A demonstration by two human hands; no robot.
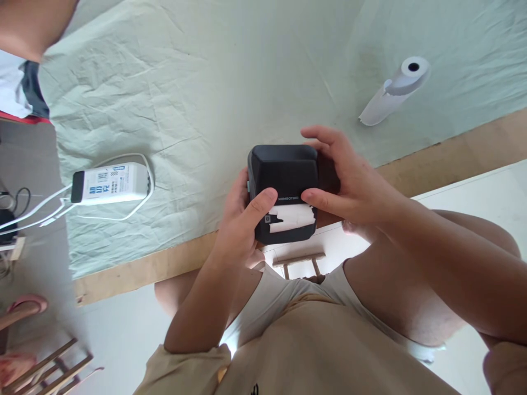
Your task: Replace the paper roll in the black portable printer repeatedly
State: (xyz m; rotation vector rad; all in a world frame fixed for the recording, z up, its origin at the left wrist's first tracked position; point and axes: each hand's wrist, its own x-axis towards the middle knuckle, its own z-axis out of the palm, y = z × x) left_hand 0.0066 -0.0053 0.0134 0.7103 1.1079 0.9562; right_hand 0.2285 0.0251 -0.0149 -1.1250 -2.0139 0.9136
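Between my two hands is a black label printer marked NIIMBOT, held near the table's front edge. A torn piece of white paper covers part of its lower face. My left hand grips the printer's left side, its thumb lying on the front. At the right side, my right hand holds the printer with the thumb pressed near the lettering and the other fingers round the top corner, partly hidden behind it.
On the pale green cloth, a white paper roll lies partly unrolled at the right. A white power unit with cables sits at the left. Another person's arm reaches in at the top left. Below the table stands a wooden stool.
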